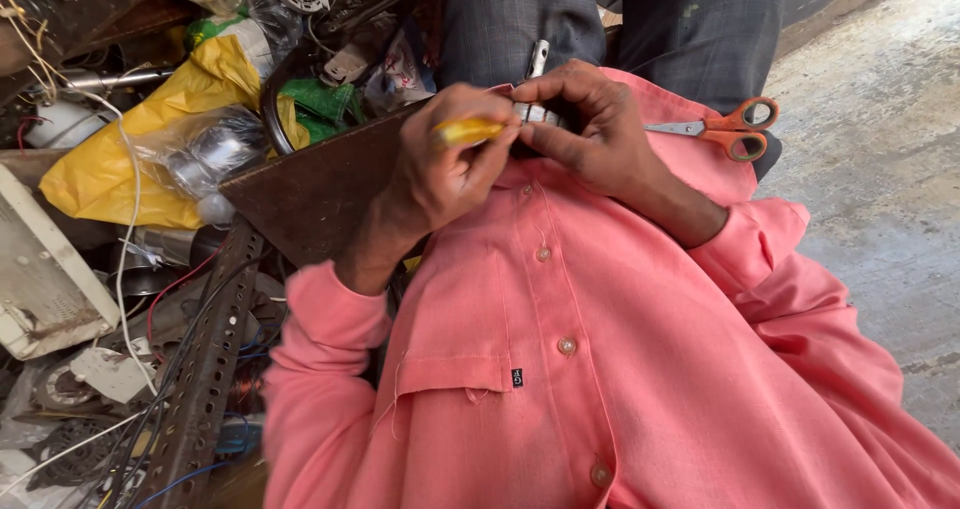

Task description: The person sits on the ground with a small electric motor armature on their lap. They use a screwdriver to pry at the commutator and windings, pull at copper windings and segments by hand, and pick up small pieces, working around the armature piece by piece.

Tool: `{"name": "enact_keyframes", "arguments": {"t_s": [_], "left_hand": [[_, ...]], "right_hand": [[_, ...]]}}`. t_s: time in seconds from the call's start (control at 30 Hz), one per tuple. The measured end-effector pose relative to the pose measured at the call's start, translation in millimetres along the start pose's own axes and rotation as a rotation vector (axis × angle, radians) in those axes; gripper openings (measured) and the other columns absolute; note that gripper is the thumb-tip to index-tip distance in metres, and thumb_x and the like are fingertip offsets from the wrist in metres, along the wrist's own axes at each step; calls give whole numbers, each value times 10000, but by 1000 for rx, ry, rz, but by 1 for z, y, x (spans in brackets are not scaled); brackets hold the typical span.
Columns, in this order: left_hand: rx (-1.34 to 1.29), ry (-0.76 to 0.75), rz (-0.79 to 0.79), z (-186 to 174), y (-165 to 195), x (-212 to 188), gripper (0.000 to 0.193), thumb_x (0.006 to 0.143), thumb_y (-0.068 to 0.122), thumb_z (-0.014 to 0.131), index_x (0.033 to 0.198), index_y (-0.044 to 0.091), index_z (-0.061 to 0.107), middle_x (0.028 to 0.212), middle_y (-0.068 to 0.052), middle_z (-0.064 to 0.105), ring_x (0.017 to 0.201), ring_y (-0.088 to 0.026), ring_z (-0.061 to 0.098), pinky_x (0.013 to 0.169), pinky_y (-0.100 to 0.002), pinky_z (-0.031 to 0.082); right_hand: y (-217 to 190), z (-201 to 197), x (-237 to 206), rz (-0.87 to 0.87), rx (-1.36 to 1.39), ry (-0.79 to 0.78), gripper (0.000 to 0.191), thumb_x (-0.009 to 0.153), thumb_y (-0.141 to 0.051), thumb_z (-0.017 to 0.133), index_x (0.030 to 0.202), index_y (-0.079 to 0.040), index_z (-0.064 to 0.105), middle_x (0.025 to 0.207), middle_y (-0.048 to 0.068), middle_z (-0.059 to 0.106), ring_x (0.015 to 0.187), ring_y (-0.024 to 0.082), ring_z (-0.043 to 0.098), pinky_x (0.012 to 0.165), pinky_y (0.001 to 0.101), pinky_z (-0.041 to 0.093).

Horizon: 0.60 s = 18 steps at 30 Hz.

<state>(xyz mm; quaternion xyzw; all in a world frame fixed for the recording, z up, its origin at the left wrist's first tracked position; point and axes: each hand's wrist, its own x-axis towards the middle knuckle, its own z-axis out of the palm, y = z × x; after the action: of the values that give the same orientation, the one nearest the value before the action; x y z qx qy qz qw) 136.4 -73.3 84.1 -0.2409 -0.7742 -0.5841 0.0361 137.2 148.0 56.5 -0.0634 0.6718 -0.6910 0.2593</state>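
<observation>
left hand [440, 169]: fingers closed around small yellow-handled tool [468, 131], light, rigid | right hand [590, 134]: pinches thin grey metal strip [537, 64], stiff, probably sharp-edged, best held by flat faces

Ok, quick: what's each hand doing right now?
Left hand: closed on a yellow tool.
Right hand: pinching a small metal part.

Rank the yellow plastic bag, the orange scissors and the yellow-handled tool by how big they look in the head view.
1. Yellow plastic bag: largest by far.
2. Orange scissors.
3. Yellow-handled tool in the left hand: looks smallest, but the fingers hide part of it, so its place against the scissors is unsure.
</observation>
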Motion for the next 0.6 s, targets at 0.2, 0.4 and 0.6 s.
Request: {"name": "enact_keyframes", "arguments": {"t_s": [0.2,0.4,0.6], "left_hand": [[-206,205,-190,14,-6,-30,371,1033,-73,697,1279,71,460,1117,-115,681,995,-230,722,854,-300,606],[-477,414,-407,8,-10,-38,307,1060,-99,679,1271,41,505,1116,-99,658,932,-124,688,840,-248,610],[-251,231,-373,1,-2,-10,264,1014,-102,696,1181,18,530,1097,-91,638,922,-126,716,809,-260,626]], "right_hand": [[-3,5,4,54,16,3,248,984,-36,759,1216,-2,678,1162,32,634,1058,95,634,971,247,541],[-3,3,6,15,168,-26,265,1027,-11,719,1271,10,619,1231,62,674,1141,115,659,1083,282,552],[-9,3,6,80,195,-32,270,1009,-14,709,1257,10,606,1250,72,693,1138,115,675,1066,282,571]]}}
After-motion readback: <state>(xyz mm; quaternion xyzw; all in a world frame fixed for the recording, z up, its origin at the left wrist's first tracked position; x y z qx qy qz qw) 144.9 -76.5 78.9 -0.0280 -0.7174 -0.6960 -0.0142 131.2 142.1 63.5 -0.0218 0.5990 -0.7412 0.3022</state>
